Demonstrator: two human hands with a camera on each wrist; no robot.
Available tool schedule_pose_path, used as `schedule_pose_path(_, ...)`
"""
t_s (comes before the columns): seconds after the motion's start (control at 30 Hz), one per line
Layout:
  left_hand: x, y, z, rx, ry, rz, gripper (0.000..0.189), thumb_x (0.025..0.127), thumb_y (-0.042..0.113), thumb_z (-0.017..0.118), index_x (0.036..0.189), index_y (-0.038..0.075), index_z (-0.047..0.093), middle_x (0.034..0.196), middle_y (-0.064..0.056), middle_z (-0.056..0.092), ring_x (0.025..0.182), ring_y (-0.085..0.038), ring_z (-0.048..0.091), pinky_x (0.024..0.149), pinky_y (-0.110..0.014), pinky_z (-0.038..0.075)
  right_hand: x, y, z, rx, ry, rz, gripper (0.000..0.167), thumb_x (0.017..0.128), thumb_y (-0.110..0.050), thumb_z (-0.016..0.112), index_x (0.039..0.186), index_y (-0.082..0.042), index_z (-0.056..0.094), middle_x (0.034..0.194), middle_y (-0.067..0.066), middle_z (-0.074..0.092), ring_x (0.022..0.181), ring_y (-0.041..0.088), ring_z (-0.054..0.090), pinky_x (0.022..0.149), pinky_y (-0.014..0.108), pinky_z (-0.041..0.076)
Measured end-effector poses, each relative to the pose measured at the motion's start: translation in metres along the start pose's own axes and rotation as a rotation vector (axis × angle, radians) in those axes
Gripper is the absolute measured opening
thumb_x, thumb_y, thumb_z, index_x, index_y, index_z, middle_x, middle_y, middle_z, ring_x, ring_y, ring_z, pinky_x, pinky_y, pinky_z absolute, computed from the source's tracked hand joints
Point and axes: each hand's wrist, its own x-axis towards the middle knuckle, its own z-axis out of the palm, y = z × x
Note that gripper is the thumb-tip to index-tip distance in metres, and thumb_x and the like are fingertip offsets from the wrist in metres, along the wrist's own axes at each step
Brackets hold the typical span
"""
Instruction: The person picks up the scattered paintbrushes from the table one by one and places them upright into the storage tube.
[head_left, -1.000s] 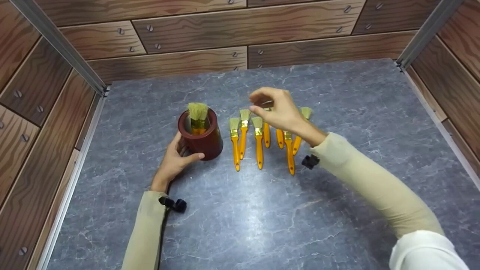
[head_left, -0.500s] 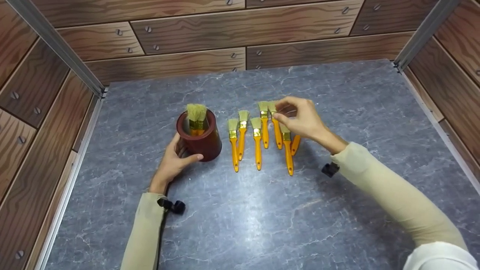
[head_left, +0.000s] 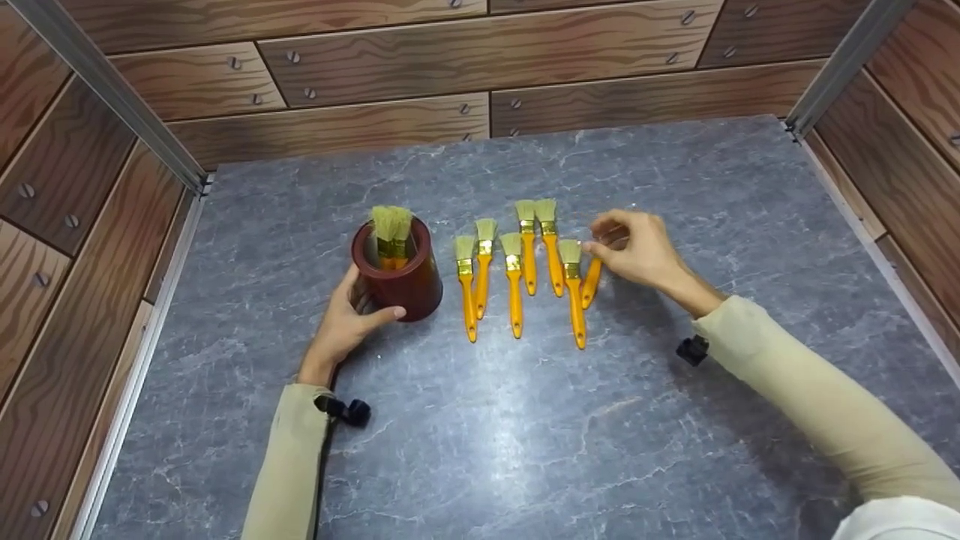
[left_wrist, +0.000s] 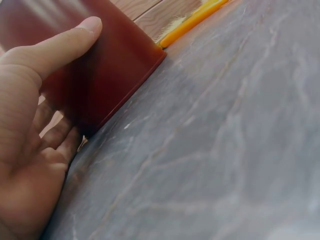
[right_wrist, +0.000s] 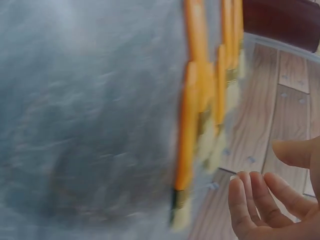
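My left hand (head_left: pixel 341 326) holds a dark red cylindrical can (head_left: pixel 411 291) from its left, thumb across the front. The left wrist view shows the thumb on the can's wall (left_wrist: pixel 120 60), with the fingers behind it. Paintbrushes (head_left: pixel 391 225) stand bristles up in the can. To the right, several orange-handled paintbrushes (head_left: pixel 515 292) lie with bristles away from me. My right hand (head_left: pixel 641 247) hovers over the rightmost paintbrush (head_left: pixel 592 283), hiding its bristle end. Its thumb and fingers are apart with nothing between them in the right wrist view.
A grey marbled tabletop (head_left: pixel 480 420) lies under everything. Wood-patterned panels (head_left: pixel 375 124) enclose the back and sides, with metal posts (head_left: pixel 832 82) at the back corners. One brush handle (left_wrist: pixel 195 22) lies just beyond the can's base.
My right hand has moved right and slightly toward me, from above the middle brushes to the rightmost one, uncovering the others. My left hand and the can have stayed in place.
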Motion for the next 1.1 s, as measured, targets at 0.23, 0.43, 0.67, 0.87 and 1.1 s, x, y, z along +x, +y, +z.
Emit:
schedule_pose_path(0.23, -0.001, -0.002, 0.001, 0.0, -0.006, 0.002, 0.101, 0.085, 0.002, 0.09, 0.167, 0.028, 0.036, 0.158, -0.005, 0.056, 0.15, -0.023, 0.05, 0.127, -0.037, 0.04, -0.006, 0.026, 0.007, -0.068, 0.008, 0.054, 0.028, 0.091, -0.014, 0.085, 0.106, 0.007, 0.076, 0.098, 0.023, 0.077, 0.088, 0.035, 0.076, 0.074, 0.021, 0.061)
schedule_pose_path(0.43, -0.002, -0.004, 0.0, 0.014, 0.01, 0.0, 0.103, 0.085, 0.001, 0.09, 0.167, 0.028, 0.036, 0.158, -0.005, 0.056, 0.15, -0.022, 0.05, 0.127, -0.037, 0.039, -0.009, 0.036, 0.015, -0.116, 0.033, 0.097, 0.03, 0.087, -0.022, 0.091, 0.096, 0.003, 0.078, 0.089, 0.017, 0.077, 0.077, 0.025, 0.073, 0.063, 0.013, 0.055)
schedule_pose_path(0.67, -0.002, -0.002, 0.001, 0.02, 0.018, -0.01, 0.103, 0.085, 0.003, 0.091, 0.168, 0.029, 0.035, 0.158, -0.004, 0.056, 0.151, -0.022, 0.049, 0.128, -0.04, 0.038, -0.008, 0.037, 0.013, -0.116, 0.039, 0.161, 0.034, 0.083, -0.026, 0.094, 0.094, 0.002, 0.079, 0.088, 0.016, 0.078, 0.069, 0.012, 0.067, 0.056, 0.013, 0.052)
schedule_pose_path(0.87, -0.001, -0.001, 0.0, 0.013, 0.01, -0.02, 0.101, 0.085, 0.004, 0.091, 0.166, 0.03, 0.037, 0.159, -0.001, 0.054, 0.151, -0.019, 0.048, 0.129, -0.039, 0.037, -0.007, 0.034, 0.005, -0.038, 0.017, 0.313, 0.039, 0.081, -0.028, 0.096, 0.101, 0.001, 0.08, 0.091, 0.011, 0.079, 0.067, 0.005, 0.065, 0.055, 0.016, 0.054)
schedule_pose_path(1.1, 0.0, 0.0, -0.001, 0.023, 0.014, -0.026, 0.101, 0.085, 0.005, 0.092, 0.166, 0.029, 0.037, 0.159, -0.002, 0.055, 0.151, -0.021, 0.049, 0.128, -0.04, 0.038, -0.007, 0.037, 0.002, 0.072, 0.003, 0.41, 0.044, 0.079, -0.026, 0.097, 0.106, 0.002, 0.077, 0.084, -0.001, 0.077, 0.067, 0.004, 0.067, 0.057, 0.017, 0.055)
